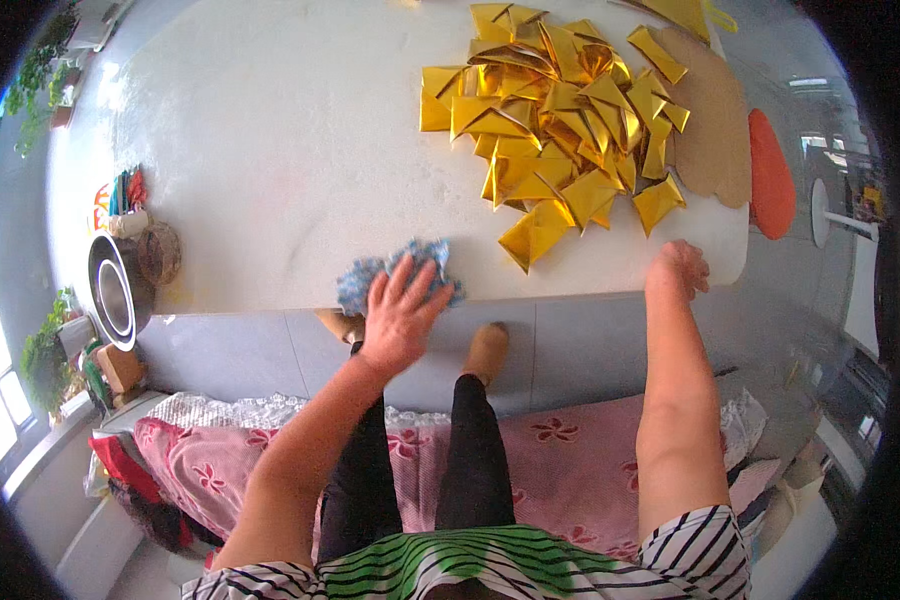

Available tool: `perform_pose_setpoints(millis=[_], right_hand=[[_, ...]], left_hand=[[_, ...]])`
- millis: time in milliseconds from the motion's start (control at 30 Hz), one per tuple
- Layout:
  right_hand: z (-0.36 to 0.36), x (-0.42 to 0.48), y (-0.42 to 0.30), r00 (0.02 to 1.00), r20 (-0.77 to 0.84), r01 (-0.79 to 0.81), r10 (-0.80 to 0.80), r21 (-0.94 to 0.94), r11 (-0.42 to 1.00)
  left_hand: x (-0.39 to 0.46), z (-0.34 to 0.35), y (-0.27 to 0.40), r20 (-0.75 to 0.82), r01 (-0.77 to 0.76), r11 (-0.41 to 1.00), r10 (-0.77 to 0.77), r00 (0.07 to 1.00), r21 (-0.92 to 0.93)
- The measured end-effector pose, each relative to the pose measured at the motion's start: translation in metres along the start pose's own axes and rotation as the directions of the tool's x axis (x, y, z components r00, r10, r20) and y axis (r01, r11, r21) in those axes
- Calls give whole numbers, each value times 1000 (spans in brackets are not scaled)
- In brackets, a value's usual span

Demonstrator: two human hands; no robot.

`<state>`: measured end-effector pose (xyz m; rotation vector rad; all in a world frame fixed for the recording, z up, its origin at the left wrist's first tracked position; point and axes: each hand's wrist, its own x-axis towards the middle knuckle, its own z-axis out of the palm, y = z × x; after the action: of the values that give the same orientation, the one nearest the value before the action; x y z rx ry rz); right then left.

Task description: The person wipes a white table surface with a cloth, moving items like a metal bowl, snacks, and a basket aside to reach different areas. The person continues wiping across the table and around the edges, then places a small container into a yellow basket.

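Note:
My left hand (403, 322) presses with spread fingers on a crumpled blue-and-white cloth (356, 283) at the near edge of the white table (292, 165). My right hand (679, 268) is over the near edge further right, its fingers curled; whether it holds anything is not visible. Beyond it and to its left lies a heap of folded gold foil paper pieces (570, 127), some of them overlapping a piece of brown cardboard (709, 120).
A dark bowl with a white rim (112, 291) and a round brown object (160, 253) are at the table's left end. An orange-red oval object (771, 176) is beyond the right edge. Behind my legs is a seat with a pink flowered cover (570, 457).

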<state>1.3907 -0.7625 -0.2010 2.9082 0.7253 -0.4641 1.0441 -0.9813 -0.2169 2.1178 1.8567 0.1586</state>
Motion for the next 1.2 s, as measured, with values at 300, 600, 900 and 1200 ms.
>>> perform_pose_setpoints(millis=[300,600,900,1200], right_hand=[[26,28,-5,954,-155,-213,255,248,945],[15,1,-21,993,52,-65,105,-499,864],[27,9,-10,992,-85,58,-97,-375,925],[26,45,6,980,-6,179,-201,-430,885]], left_hand=[[115,-6,4,-153,209,977,-213,965,-40],[26,2,41,91,68,994,-60,994,-84],[-39,-8,-229,-184,623,727,-596,781,290],[-95,-4,-275,-428,793,608,-726,538,-33]])
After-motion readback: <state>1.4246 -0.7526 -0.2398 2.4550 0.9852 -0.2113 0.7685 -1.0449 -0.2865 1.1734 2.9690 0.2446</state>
